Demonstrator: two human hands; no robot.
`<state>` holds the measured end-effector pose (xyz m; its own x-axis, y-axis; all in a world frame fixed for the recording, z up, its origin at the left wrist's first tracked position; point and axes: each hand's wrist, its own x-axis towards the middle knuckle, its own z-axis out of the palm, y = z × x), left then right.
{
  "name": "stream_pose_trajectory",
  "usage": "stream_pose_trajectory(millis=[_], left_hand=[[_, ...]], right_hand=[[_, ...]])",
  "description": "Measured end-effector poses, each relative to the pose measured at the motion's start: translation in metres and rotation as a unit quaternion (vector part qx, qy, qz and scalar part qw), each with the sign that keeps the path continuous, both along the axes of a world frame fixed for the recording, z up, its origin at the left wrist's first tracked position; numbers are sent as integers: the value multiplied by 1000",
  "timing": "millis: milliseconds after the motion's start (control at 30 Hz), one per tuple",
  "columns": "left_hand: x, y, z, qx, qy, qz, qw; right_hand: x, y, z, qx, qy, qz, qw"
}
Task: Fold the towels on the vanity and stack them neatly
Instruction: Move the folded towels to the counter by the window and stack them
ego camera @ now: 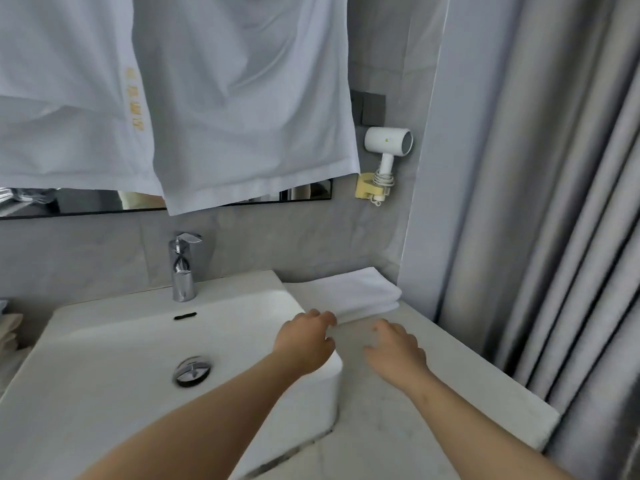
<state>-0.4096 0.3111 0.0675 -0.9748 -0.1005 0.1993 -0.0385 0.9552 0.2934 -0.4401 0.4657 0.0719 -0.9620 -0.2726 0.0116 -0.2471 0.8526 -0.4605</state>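
Note:
A folded white towel lies on the marble vanity top, at the back right beside the basin. My left hand hovers over the basin's right rim, its fingertips at the towel's near left corner; a grip cannot be made out. My right hand is just in front of the towel's near edge, fingers loosely bent, holding nothing. Two large white cloths hang across the top of the view, one with gold lettering.
A white basin with a chrome tap and drain fills the left. A white hair dryer hangs on the wall. Grey curtains run along the right. More cloth lies at the far left edge.

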Motion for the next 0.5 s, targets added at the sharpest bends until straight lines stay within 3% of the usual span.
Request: stream_pose_trajectory(millis=[500], left_hand=[[-117,54,-33,-23,-34,-37,999]], right_hand=[[-95,65,-28,3,-35,-40,999]])
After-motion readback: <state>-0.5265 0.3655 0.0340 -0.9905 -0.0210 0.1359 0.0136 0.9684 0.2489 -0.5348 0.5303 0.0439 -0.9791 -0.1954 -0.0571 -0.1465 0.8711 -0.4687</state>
